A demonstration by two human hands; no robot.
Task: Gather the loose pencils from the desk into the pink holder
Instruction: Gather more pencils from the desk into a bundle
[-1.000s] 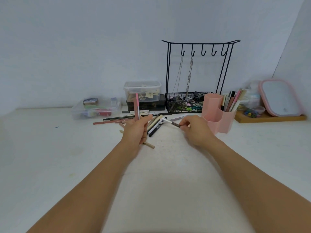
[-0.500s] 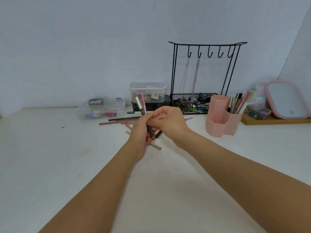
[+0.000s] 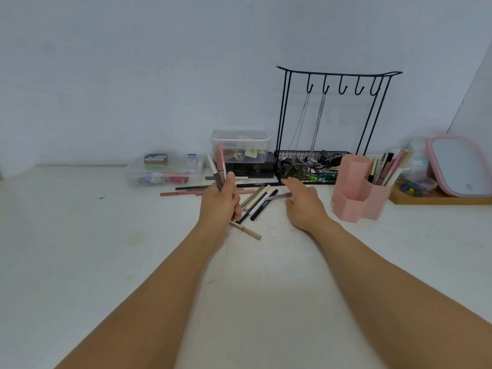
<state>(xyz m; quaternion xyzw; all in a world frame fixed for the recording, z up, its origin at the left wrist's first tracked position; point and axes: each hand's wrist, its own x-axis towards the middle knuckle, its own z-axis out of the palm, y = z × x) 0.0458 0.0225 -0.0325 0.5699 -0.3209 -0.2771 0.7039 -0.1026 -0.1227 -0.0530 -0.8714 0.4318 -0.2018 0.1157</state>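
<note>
Half a second ago the two hands were pressed together over the pencils; now the right hand (image 3: 302,202) has come away toward the right of centre, and the left hand (image 3: 221,201) keeps the bundle alone.

Nearest, two bare forearms run up from the bottom edge to the middle of the frame over the white desk (image 3: 80,262). The left hand is closed in a fist around a few held pencils (image 3: 219,166), which stand nearly upright above the knuckles: a pink one, a white one and a darker one. The right hand is open and holds nothing, fingers spread and pointing up-left, low over the loose pencils (image 3: 257,202). These lie fanned between the two hands, black, white and beige. One beige pencil (image 3: 246,230) lies apart, just below the left hand. More long, thin ones (image 3: 186,190), reddish and dark, lie flat to the left of centre.

Right of the right hand stands the pink holder (image 3: 354,193), with pencils and brushes already upright in its rear compartments.

Farther back, along the wall, sit a flat clear box (image 3: 165,170), a taller clear tub (image 3: 241,145), a black wire rack (image 3: 332,123) with chains hanging from its hooks, and at the right edge a pink-rimmed mirror (image 3: 460,166).
</note>
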